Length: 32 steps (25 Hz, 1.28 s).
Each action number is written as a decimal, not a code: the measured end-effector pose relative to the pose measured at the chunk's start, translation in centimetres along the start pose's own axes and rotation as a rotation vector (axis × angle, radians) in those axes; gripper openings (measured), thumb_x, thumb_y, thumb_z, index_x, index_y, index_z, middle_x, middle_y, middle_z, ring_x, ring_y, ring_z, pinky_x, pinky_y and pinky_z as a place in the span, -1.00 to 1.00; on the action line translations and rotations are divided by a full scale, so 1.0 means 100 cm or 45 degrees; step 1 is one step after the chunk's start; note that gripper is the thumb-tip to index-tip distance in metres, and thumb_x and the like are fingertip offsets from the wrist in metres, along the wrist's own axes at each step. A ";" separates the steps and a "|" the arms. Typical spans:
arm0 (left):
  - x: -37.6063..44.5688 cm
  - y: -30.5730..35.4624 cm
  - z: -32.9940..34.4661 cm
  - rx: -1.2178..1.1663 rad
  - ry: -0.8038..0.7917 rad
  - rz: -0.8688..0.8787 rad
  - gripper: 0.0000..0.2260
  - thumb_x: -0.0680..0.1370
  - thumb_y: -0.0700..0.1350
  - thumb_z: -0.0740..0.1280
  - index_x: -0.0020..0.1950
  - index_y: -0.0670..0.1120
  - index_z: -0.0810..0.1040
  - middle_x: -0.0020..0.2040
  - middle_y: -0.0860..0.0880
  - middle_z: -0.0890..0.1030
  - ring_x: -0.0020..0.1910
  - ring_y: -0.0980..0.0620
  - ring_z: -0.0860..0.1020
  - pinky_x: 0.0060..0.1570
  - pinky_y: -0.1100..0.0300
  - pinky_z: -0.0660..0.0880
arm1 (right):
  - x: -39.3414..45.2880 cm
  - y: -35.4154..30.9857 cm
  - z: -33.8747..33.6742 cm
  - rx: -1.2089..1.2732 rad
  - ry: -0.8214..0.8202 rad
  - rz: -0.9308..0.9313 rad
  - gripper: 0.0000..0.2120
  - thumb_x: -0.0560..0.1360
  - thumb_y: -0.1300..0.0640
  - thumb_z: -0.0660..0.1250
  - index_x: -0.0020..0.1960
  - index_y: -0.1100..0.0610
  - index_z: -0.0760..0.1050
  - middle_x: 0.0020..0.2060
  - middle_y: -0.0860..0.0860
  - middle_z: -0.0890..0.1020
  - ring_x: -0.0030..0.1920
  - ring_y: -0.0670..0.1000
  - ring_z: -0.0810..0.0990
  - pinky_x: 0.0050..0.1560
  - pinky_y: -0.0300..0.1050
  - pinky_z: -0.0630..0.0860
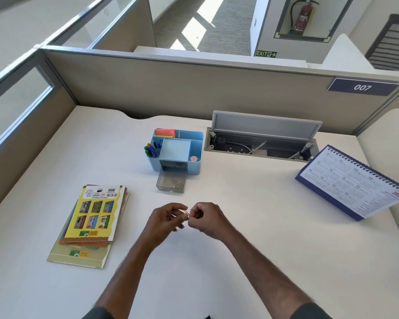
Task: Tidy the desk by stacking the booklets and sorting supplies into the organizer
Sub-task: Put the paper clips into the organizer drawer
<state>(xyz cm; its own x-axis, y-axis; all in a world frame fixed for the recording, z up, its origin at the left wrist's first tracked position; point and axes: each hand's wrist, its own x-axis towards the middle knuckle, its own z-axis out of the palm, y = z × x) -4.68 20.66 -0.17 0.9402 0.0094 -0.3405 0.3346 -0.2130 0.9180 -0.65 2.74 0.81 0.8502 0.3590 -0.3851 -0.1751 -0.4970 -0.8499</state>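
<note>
A stack of booklets (91, 223) lies at the left of the desk, a yellow cover on top. The blue organizer (179, 149) stands mid-desk with markers (151, 150), coloured sticky notes (165, 132) and a pink eraser (193, 158) in its compartments. Its clear drawer (171, 183) is pulled out toward me and holds a few paper clips. My left hand (165, 221) and my right hand (205, 217) meet just in front of the drawer, above the desk. Both pinch a small paper clip (186, 212) between their fingertips.
A desk calendar (355, 183) stands at the right. An open cable hatch (263, 139) with sockets and wires sits behind the organizer to the right. Beige partition walls close the desk at the back and left.
</note>
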 end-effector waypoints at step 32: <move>0.089 -0.028 -0.001 0.050 0.712 -0.386 -0.90 0.59 -0.18 0.23 0.06 -0.11 0.50 -0.08 -0.12 0.65 -0.16 -0.12 0.64 -0.29 0.12 0.55 | 0.104 -0.031 -0.032 -1.181 0.171 -0.393 -0.28 0.51 0.39 0.19 0.59 0.21 -0.04 0.59 0.12 0.06 0.58 0.12 0.04 0.46 0.07 0.30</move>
<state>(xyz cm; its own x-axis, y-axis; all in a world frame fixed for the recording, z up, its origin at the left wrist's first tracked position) 2.77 21.46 -5.79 0.6986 0.5815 -0.4169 0.5987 -0.1559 0.7857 10.33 5.48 0.55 0.8525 0.5129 -0.1007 0.4739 -0.8397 -0.2652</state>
